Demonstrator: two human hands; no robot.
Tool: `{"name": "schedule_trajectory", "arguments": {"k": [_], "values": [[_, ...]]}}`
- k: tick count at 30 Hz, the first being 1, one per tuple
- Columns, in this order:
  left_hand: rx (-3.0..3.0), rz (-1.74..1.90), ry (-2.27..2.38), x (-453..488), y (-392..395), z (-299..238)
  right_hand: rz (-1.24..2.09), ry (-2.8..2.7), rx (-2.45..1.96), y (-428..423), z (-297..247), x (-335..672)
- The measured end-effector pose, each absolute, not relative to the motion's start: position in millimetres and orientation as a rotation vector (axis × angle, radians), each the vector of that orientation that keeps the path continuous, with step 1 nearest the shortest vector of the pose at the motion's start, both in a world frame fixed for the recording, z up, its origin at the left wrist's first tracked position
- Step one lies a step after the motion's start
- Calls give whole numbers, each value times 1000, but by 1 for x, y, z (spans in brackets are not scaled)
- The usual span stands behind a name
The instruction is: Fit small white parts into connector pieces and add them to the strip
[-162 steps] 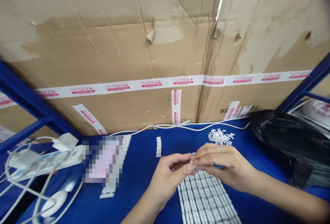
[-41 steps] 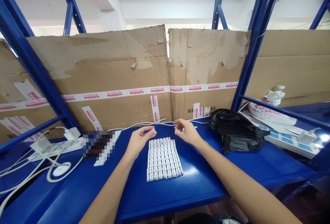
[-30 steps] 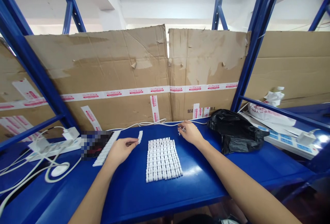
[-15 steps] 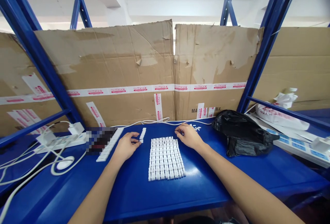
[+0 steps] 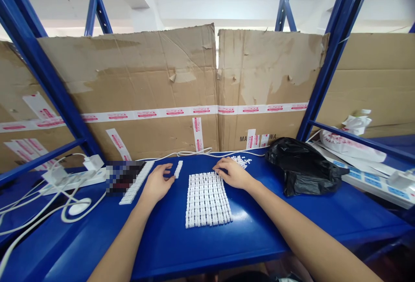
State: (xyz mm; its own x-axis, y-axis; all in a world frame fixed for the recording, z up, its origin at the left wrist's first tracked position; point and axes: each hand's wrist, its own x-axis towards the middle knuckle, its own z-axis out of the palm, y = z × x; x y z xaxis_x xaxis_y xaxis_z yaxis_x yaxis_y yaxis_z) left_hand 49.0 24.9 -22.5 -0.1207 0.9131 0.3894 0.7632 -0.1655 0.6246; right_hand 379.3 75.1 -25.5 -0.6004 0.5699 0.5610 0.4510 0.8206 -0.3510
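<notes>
- my left hand [image 5: 156, 182] is lying palm-down on the blue steel shelf [image 5: 162, 247], its fingers loosely spread and not closing on anything i can see.
- a short white plastic strip [image 5: 178, 169] is sitting just to the right of those fingertips, touching them or nearly so; i cannot tell which from this view.
- its long axis is leaning away from me and slightly to the right, with the near end toward my left fingers.
- my left hand is clearly the nearer one to it; my right hand [image 5: 233, 174] is lying well across, on the far side of the block.
- a block of white plastic pieces [image 5: 207, 200] is lying in neat rows between my hands, and my right fingers [image 5: 218, 170] are curving down over its far edge.
- i cannot tell whether those fingers are pinching anything, since the tips are hidden.
- a loose heap of white pieces [image 5: 240, 161] is sitting just beyond my right hand, with a long white strip [image 5: 136, 182] lying left of my left hand, and a black plastic bag [image 5: 301, 167] bunching up on the right.
</notes>
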Motion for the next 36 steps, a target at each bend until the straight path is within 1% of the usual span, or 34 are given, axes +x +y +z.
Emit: {"name": "schedule_trajectory", "arguments": {"k": [7,12,15,17,20,23,27,36], "values": [[2067,1385,1827,74,13,-2,189,-2307,-801,77,-22,383],[2155,1412,1653,114,18,28,220,-2303,-822,88,-26,382],[2060,1447,1507,136,29,39,235,-2321,-849,96,-30,380],[1917,1465,1411,146,38,38,242,-2293,-896,98,-30,380],[1716,1394,1303,159,49,24,256,-2143,-925,92,-23,380],[1489,1289,1152,168,51,8,328,-1967,-843,77,-12,376],[1293,1160,906,170,39,-2,441,-1952,-695,58,-4,370],[1079,1272,882,170,24,3,459,-1869,-683,55,-10,359]]}}
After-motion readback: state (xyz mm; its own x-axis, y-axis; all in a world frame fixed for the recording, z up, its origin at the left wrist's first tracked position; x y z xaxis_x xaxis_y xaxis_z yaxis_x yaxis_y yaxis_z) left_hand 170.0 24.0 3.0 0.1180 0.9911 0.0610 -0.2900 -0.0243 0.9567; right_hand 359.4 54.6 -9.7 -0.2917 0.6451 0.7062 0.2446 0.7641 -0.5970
